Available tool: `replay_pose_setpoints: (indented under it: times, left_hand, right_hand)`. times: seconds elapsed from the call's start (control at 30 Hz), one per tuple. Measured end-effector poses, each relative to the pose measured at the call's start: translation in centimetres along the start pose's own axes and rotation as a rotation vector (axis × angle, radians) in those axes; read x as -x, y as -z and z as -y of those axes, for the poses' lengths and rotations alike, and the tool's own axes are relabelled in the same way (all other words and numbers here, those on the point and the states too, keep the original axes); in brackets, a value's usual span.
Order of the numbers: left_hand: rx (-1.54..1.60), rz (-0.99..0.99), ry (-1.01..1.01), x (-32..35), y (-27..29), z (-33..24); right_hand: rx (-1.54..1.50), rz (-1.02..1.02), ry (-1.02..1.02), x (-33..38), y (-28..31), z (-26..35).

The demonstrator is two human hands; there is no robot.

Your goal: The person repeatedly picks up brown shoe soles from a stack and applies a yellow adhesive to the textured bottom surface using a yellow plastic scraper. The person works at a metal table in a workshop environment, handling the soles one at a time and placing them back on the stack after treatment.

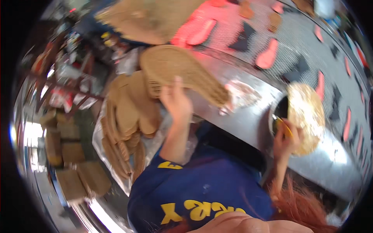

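Note:
My left hand [176, 101] is raised and grips a tan woven shoe sole [182, 70] by its near edge, holding it flat above the metal bench. My right hand [285, 141] holds a yellow-handled brush [283, 125] whose tip sits in the dark opening of a round pot [309, 112] crusted with yellowish glue. The pot stands on the bench at the right. Both forearms come out of a blue shirt with yellow letters [202, 186].
A pile of tan woven soles [128, 116] lies left of my left hand. A shiny metal bench [248, 120] runs across. Beyond it a grey mesh surface [295, 42] carries pink and dark sole pieces. Brown stacks [77, 174] sit at lower left.

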State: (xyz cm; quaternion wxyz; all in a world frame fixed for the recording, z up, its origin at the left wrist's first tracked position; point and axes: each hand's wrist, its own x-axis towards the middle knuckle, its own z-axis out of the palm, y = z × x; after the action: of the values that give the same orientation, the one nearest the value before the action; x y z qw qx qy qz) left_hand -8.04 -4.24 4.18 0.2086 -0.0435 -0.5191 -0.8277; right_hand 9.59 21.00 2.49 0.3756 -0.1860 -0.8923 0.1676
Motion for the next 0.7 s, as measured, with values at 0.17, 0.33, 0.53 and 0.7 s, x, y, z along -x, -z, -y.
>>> replay_pose_setpoints:
  times: [0.17, 0.33, 0.53, 0.7]
  left_hand:
    - [-0.179, 0.196, -0.191, 1.3, 0.6, 4.2]
    - [-0.818, 0.565, -0.225, 2.1, 0.9, 7.7]
    - [-0.519, 0.578, 0.219, 2.2, -0.8, 6.0]
    - [0.194, 0.938, 0.788, 6.7, -3.0, 0.6]
  right_hand:
    - [-0.057, 0.052, -0.104, 0.0, 0.4, 0.2]
    - [-0.162, 0.048, -0.133, 0.0, 0.2, -0.8]
    - [-0.581, 0.004, -0.359, 0.2, 0.0, -1.2]
    - [-1.022, -0.063, -0.684, 0.6, 0.9, -1.1]
